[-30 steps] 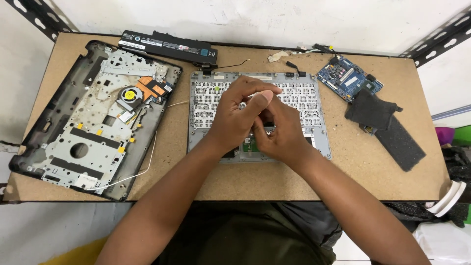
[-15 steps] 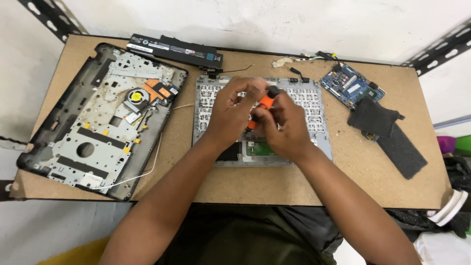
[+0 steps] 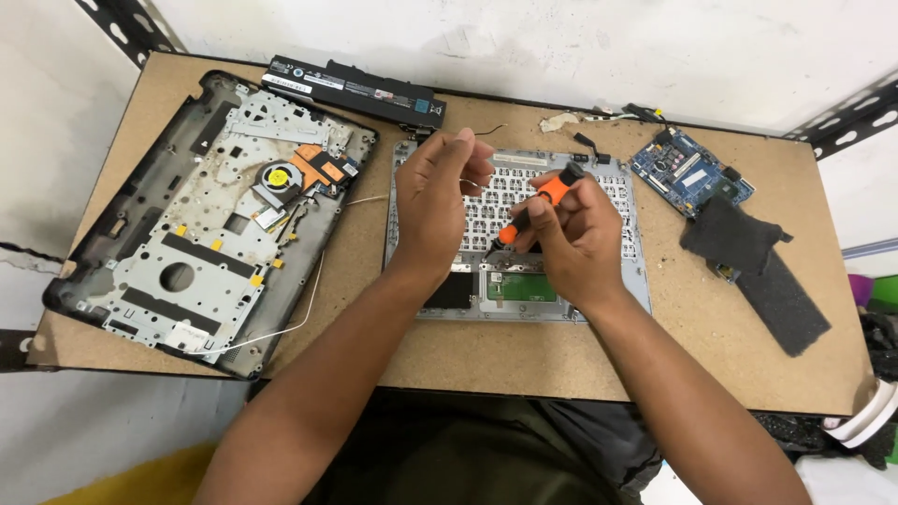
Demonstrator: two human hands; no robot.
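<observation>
The screwdriver [image 3: 541,202] in my right hand [image 3: 572,245] is orange with a black tip and cap, over the silver-grey keyboard frame [image 3: 613,281], which carries a green touchpad board [image 3: 520,286] and a black patch beside it. Left of that frame lies the black laptop base [image 3: 201,220] with its pale grey metal plate, yellow tabs, copper-orange heat pipe and a yellow-centred fan, and a white wire trails from it. Right of the frame sit a blue circuit board [image 3: 687,173] and black foam pieces [image 3: 753,262], all on the speckled tan table [image 3: 524,360], with a black battery [image 3: 354,91] beyond the base.
</observation>
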